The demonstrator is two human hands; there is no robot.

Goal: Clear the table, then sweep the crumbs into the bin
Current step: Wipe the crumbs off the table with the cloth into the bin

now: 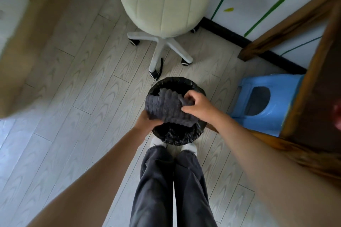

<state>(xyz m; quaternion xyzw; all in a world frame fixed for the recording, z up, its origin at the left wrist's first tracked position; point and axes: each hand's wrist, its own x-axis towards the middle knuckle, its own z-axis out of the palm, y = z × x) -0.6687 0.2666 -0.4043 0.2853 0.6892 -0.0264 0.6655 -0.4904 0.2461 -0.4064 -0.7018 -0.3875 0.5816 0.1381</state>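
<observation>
The grey cloth point(169, 107) hangs directly over the black-lined bin point(175, 134) on the floor at your feet. Your left hand point(147, 121) grips its near edge, and your right hand point(197, 106) pinches a bunched fold at its far corner. You look to be shaking crumbs out, late in the task; next, keep the cloth inside the rim. A white chair point(164, 5) stands beyond, a blue stool point(262, 105) just right.
</observation>
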